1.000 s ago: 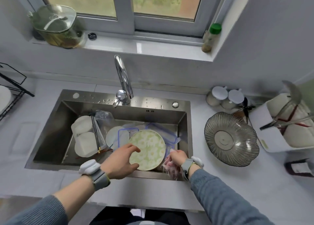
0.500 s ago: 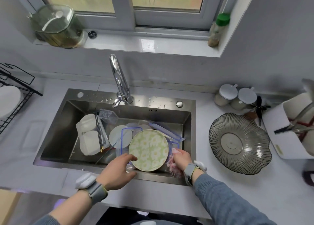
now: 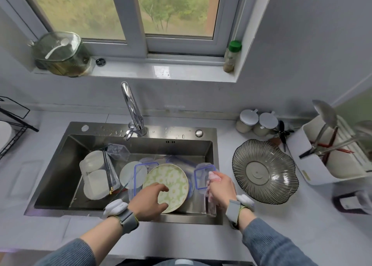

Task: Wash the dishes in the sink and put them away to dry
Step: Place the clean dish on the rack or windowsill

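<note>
- Left hand (image 3: 149, 202): grip closed on the near rim of the green floral plate (image 3: 168, 185), tilted up inside the sink (image 3: 60, 165).
- Right hand (image 3: 221, 186): grip holding a pink cloth (image 3: 211, 178) against a clear blue-rimmed container (image 3: 202, 175).
- More white plates (image 3: 94, 181) lie in the sink's left part.
- Both forearms reach in from the worktop (image 3: 261, 221) edge.

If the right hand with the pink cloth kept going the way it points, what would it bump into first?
Probably the blue-rimmed clear container right ahead of the right hand and pink cloth; depth is hard to judge.
</note>
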The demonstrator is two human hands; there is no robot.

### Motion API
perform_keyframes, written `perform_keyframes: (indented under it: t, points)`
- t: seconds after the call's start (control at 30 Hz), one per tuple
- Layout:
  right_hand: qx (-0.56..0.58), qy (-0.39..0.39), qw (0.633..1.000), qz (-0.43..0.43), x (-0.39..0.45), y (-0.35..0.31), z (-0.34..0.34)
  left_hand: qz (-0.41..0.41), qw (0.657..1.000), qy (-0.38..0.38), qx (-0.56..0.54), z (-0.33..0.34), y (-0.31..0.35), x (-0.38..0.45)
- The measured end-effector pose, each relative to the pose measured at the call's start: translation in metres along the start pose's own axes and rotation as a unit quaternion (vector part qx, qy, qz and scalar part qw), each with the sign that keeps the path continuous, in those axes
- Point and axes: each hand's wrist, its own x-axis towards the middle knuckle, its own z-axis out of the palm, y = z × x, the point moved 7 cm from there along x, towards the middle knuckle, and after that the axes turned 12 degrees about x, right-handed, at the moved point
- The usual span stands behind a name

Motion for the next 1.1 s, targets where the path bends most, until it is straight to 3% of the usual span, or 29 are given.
perform_keyframes:
  t: [0.13,0.27,0.4,0.53,0.6,0.77,1.1]
  points:
    - [0.145,-0.019,0.989,0.015,-0.025,-0.030,-0.014,-0.002,0.997,0.030,-0.071,-0.017,0.009,0.003]
    - [0.241,-0.098,0.965,0.022,-0.047,-0.061,-0.011,-0.049,0.968,0.060,-0.237,-0.037,0.012,0.004]
    - [0.251,-0.156,0.954,0.045,-0.051,-0.068,0.010,-0.102,0.867,0.038,-0.486,-0.048,0.014,-0.001]
    - [0.228,-0.199,0.952,0.050,-0.054,-0.066,0.032,-0.090,0.783,0.005,-0.615,-0.056,0.016,-0.014]
    - [0.197,-0.199,0.959,0.043,-0.056,-0.063,0.040,-0.089,0.773,0.016,-0.628,-0.057,0.011,-0.021]
    - [0.104,-0.192,0.976,-0.009,-0.065,-0.068,0.056,-0.113,0.788,0.078,-0.600,-0.062,-0.007,-0.038]
    - [0.061,-0.151,0.986,-0.045,-0.089,-0.064,0.088,-0.199,0.734,0.118,-0.639,-0.062,-0.084,-0.067]
